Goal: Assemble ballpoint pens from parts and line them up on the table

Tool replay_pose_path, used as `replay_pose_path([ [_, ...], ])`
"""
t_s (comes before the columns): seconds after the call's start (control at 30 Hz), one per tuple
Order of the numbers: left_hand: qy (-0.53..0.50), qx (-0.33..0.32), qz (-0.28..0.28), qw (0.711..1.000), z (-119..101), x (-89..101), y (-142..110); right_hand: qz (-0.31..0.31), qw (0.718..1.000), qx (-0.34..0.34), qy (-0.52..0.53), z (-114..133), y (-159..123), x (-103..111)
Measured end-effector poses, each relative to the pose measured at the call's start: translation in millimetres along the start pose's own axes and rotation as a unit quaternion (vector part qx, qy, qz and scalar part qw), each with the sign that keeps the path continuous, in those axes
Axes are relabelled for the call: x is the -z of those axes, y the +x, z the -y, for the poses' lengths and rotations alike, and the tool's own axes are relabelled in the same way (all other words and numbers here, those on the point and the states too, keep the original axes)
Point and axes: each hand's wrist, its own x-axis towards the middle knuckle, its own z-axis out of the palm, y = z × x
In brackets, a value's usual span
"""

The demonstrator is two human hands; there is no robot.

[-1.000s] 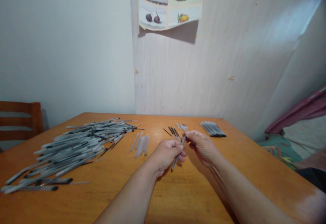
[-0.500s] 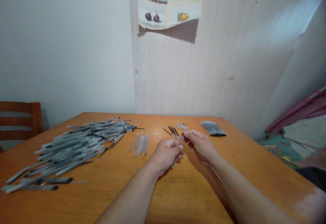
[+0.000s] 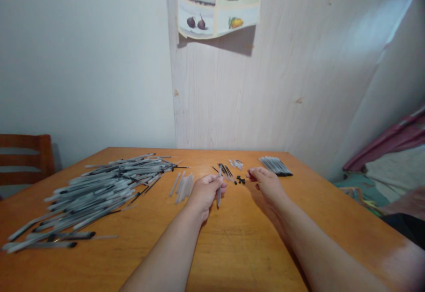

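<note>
My left hand [image 3: 207, 192] is closed around a slim pen [image 3: 219, 197], which stands nearly upright in the view, its lower end sticking out below the fingers. To the right, my right hand [image 3: 264, 181] has thumb and fingertips pinched together; whatever is between them is too small to make out. Just left of those fingertips lies a small cluster of black plugs [image 3: 241, 180]. Behind the hands are several dark pen refills [image 3: 227, 170] and a group of small clear-white pieces [image 3: 236, 164]. Pale, translucent pen barrels [image 3: 184, 187] lie beside my left hand.
A large heap of pens and barrels [image 3: 106, 190] covers the left of the wooden table [image 3: 239, 247]. At the back right, a row of black-ended pens [image 3: 275, 167] lies side by side. A wooden chair [image 3: 25, 159] stands at the left; fruit pictures [image 3: 217, 4] hang on the wall.
My hands were together on the pen and are now apart. The left moved slightly left with the pen, turning it more upright; the right moved right, uncovering the black plugs.
</note>
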Motion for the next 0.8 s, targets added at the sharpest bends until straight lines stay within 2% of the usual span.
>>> replay_pose_path([
  [0.27,-0.064,0.027,-0.057,0.996,-2.1,6.1,4.1,-0.011,0.998,0.039,-0.055,-22.9,9.8,-2.5],
  [0.43,-0.071,0.037,-0.072,0.994,1.7,7.7,9.0,-0.016,0.992,0.068,-0.107,-41.0,18.0,0.8],
  [0.8,-0.081,0.042,-0.091,0.992,10.9,9.9,17.9,-0.038,0.974,0.083,-0.207,-59.8,30.6,9.4],
])
